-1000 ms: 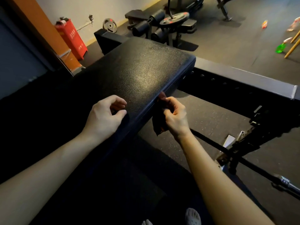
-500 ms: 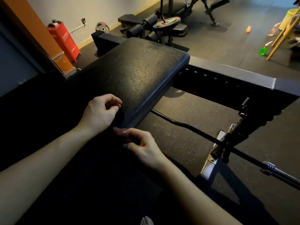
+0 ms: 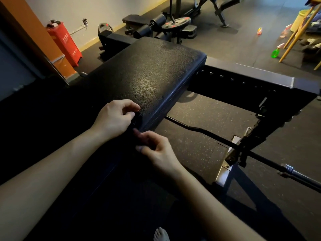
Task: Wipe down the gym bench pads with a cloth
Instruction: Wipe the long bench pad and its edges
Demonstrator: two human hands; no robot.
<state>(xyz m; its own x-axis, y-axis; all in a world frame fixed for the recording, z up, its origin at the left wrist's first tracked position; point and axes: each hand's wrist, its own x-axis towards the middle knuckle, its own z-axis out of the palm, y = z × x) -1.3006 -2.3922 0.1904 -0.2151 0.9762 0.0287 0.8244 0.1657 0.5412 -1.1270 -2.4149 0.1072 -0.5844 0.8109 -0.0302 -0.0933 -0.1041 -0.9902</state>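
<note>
1. Head view: the pad [image 3: 147,72], black and pebbled, is being looked down on from its near end. It is running away toward the far wall, and light is being caught on its middle.
2. The left grip [image 3: 114,119] is being held at the pad's near right edge. Its fingers are being curled, and thumb and forefinger are being clenched on a dark fold that appears to be the cloth [image 3: 136,120].
3. The cloth is being kept against the pad's right edge, between the two hands. It is black against black, so its outline cannot be traced.
4. The right grip [image 3: 156,150] is being held just below and to the right of the left one, beside the pad's side. Its fingers are being curled inward and are being blurred. Whether anything is being grasped by it cannot be told.
5. Both bare forearms are being stretched in from the lower edge.
6. A dark bar [image 3: 208,134] is being shown running from beneath the pad out to the right, above the speckled floor [image 3: 199,110], through a bracket.
7. A grey frame [image 3: 248,75] is being shown crossing behind the pad's far right corner.
8. By the wall, a red box [image 3: 65,44] is being shown to the left, with a plate [image 3: 105,28] near it.
9. A green bottle [image 3: 276,53] is being shown on the floor at far right, beside yellow legs [image 3: 298,32].
10. A foot [image 3: 160,234] is being shown at the bottom edge.
</note>
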